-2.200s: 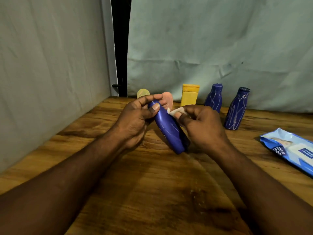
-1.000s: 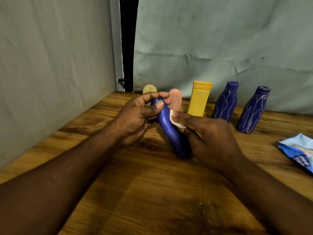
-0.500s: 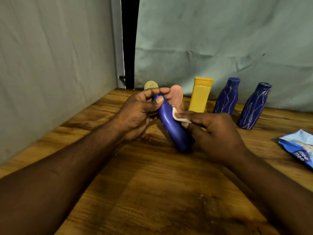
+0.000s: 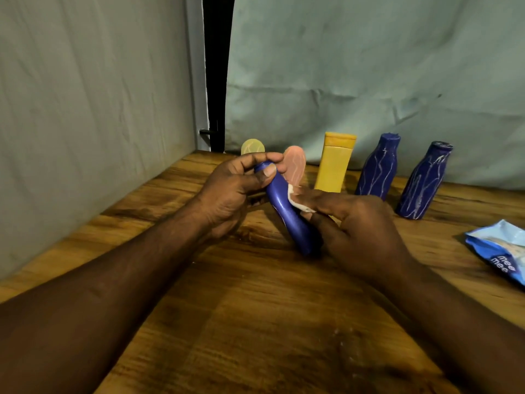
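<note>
Mid-table, dead ahead at 12 o'clock: wiping down the blue bottle [image 4: 287,214].
I read the left hand [image 4: 235,191] as curled round the bottle's top end, thumb and fingers clamped by the cap; the bottle leans with its top toward 11 o'clock, base on or just above the table [image 4: 255,322], I cannot tell which. Right hand [image 4: 360,226] pinches a small white wipe [image 4: 295,199] against the bottle's side, partway down. Step in hand, by my judgement: rubbing the body clean. Next move calls for a firm left grip while the wipe is drawn toward the base, then a turn of the bottle to reach the hidden side. Yellow bottle [image 4: 335,166] at 1 o'clock; pack of wipes [image 4: 500,254] at 3 o'clock.
</note>
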